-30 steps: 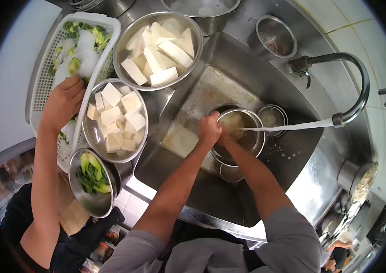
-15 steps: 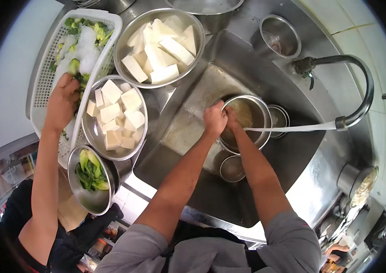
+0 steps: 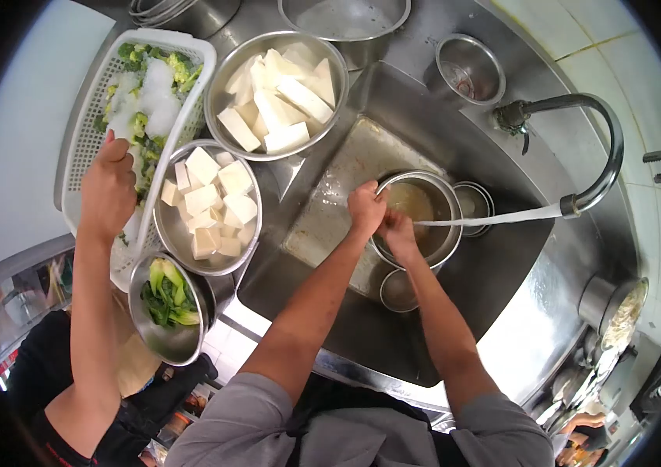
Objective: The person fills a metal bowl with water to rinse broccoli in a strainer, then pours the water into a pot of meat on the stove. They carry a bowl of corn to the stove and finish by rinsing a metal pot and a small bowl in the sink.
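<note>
In the head view my left hand [image 3: 365,208] is closed around the left rim of a round steel pot [image 3: 452,245] in the sink. Cloudy, yellowish water [image 3: 416,204] stands in the pot. My right hand [image 3: 399,233] is at the pot's near-left inner side, its fingers curled together. Whatever those fingers hold, if anything, is hidden. A stream of water [image 3: 502,219] runs from the curved faucet [image 3: 615,148] into the pot. Small steel bowls sit beside it, one at the near side [image 3: 399,291] and one at the right [image 3: 474,206].
Left of the sink stand bowls of white tofu blocks [image 3: 276,101] and tofu cubes [image 3: 217,206], a bowl of leafy greens [image 3: 168,296] and a white basket [image 3: 73,167] of broccoli and ice. A co-worker's hand [image 3: 108,187] is over the basket. A steel cup [image 3: 471,70] stands behind the sink.
My right hand has drawn back from deeper in the pot toward its near-left rim. My left hand keeps its grip. The co-worker's hand has shifted over the basket.
</note>
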`<state>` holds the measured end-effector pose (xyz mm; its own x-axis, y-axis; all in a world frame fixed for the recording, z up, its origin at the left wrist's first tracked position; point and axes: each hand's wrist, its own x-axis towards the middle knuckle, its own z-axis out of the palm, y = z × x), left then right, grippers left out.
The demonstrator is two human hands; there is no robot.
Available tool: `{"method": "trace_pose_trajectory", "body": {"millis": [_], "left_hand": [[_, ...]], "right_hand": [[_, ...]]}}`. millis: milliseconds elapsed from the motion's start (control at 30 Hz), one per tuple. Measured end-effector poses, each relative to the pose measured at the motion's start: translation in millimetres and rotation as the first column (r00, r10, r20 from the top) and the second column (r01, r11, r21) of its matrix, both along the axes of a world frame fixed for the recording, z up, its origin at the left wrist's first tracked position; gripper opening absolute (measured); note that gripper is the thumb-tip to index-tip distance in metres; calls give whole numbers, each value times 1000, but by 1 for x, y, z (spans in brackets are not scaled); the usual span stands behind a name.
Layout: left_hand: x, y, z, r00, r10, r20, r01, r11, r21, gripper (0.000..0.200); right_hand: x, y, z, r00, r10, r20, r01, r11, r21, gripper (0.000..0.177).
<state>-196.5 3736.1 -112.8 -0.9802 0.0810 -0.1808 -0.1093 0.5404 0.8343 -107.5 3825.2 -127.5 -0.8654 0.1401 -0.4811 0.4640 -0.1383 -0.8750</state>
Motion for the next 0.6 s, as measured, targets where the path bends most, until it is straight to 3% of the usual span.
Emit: {"method": "trace_pose_trajectory", "body": {"millis": [33, 67, 100, 200, 233, 267, 300, 367, 400, 433, 467, 500, 567, 600], "left_hand": [[-4, -6, 2, 1000, -5, 7, 4, 1000, 12, 41], [-1, -11, 3, 1000, -8, 25, 8, 1000, 25, 46], [1, -10, 4, 999, -7, 31, 6, 999, 42, 47], [24, -5, 3, 999, 11, 38, -15, 994, 109, 49], [28, -8, -5, 1000, 22, 11, -24, 990, 137, 48], [32, -12, -10, 999, 35, -12, -33, 987, 160, 48], [30, -14, 11, 997, 3, 73, -14, 989, 149, 41], [36, -16, 1, 999, 15, 35, -17, 998, 62, 36], [29, -13, -6, 1000, 12, -3, -12, 999, 31, 34], [24, -18, -9, 996, 16, 88, -18, 1000, 13, 29], [26, -17, -6, 997, -8, 72, 6, 999, 32, 29], [29, -16, -5, 998, -31, 56, 29, 998, 48, 29], [40, -18, -1, 994, -76, 74, 71, 995, 69, 29], [46, -18, 2, 990, -100, 104, 93, 993, 77, 28]], "right_hand": [[7, 11, 32, 970, 233, 71, -243, 950, 195, 8], [22, 20, 54, 880, 433, 196, -475, 805, 354, 8], [40, 27, 41, 916, 361, 172, -399, 860, 317, 4], [10, 6, -11, 995, 52, 81, -75, 947, 313, 5], [-24, 7, -19, 943, -331, 20, 326, 936, 130, 6], [-51, 10, -25, 745, -665, 45, 667, 742, -74, 8], [-64, 12, -29, 794, -605, -70, 605, 796, -21, 8], [-65, 6, -32, 856, -449, -257, 488, 866, 114, 9], [-58, 13, -25, 969, -163, -183, 207, 945, 255, 9], [-37, 28, -10, 989, 136, -65, -102, 923, 372, 9], [-21, 39, 3, 906, 413, 91, -409, 800, 440, 9], [-18, 44, 13, 892, 421, 162, -451, 825, 340, 14], [-44, 40, -18, 997, 79, -24, -72, 975, 210, 15], [-68, 37, -25, 959, -281, -37, 279, 959, -44, 16]]}}
